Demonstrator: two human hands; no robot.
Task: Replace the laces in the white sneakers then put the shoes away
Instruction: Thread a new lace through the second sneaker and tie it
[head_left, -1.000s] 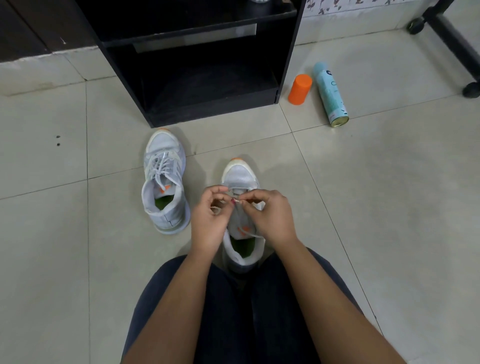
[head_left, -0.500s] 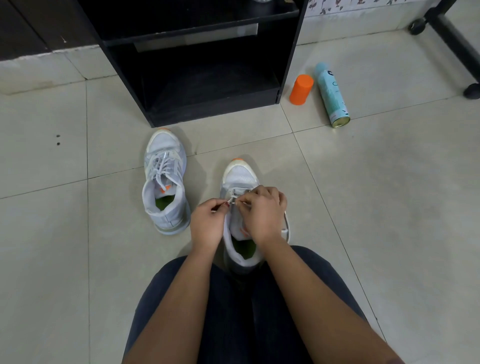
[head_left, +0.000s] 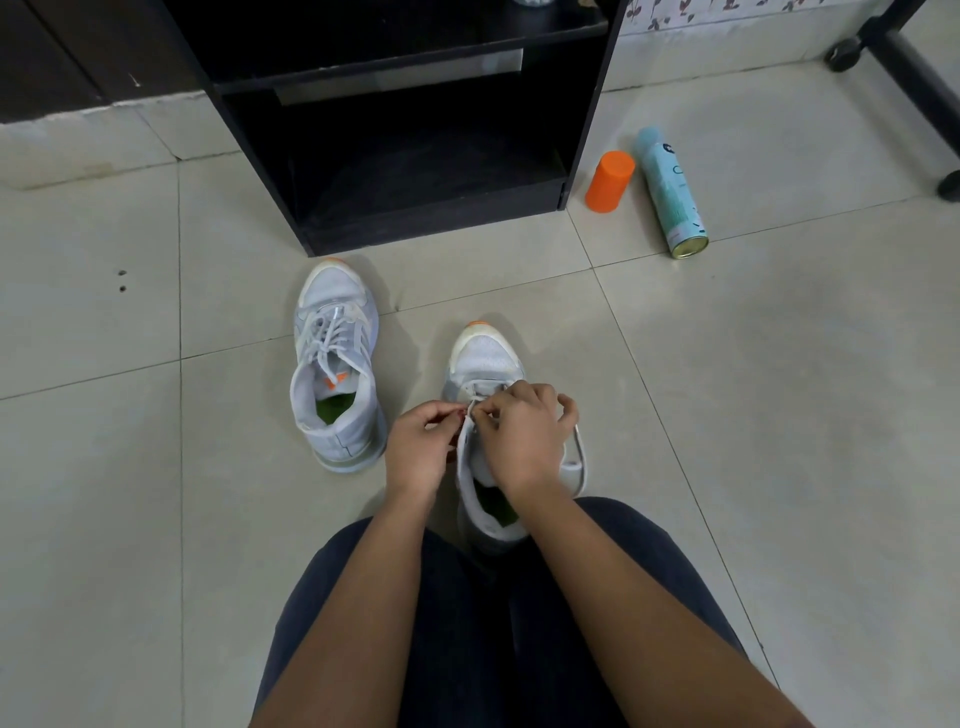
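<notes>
Seated person viewed from above, dark-trousered legs (head_left: 467, 623) nearest the camera and both forearms reaching forward between the knees. Just beyond the knees, the near white sneaker (head_left: 485, 358) stands upright on the tiled floor (head_left: 779, 415), heel toward the person, toe with an orange tip pointing away, green insole showing under the wrists. The left hand (head_left: 421, 452) has its fingers curled and pinches a white lace (head_left: 581, 457) at the sneaker's upper eyelets; the right hand (head_left: 524, 436), touching or almost touching the left at the fingertips, lies over the tongue with fingers curled and pinches the same lace. A slack loop of that lace hangs just right of the right hand, along the sneaker's side. Left of the left hand and apart from it stands the second white sneaker (head_left: 335, 374), fully laced, toe also pointing away. Beyond both hands is a black open shelf unit (head_left: 415, 208) on the floor. Far right of the right hand, beside the unit, an orange cap (head_left: 609, 181) lies next to a pale blue spray can (head_left: 670, 197) on its side. A black wheeled frame (head_left: 909, 67) occupies the farthest right corner.
</notes>
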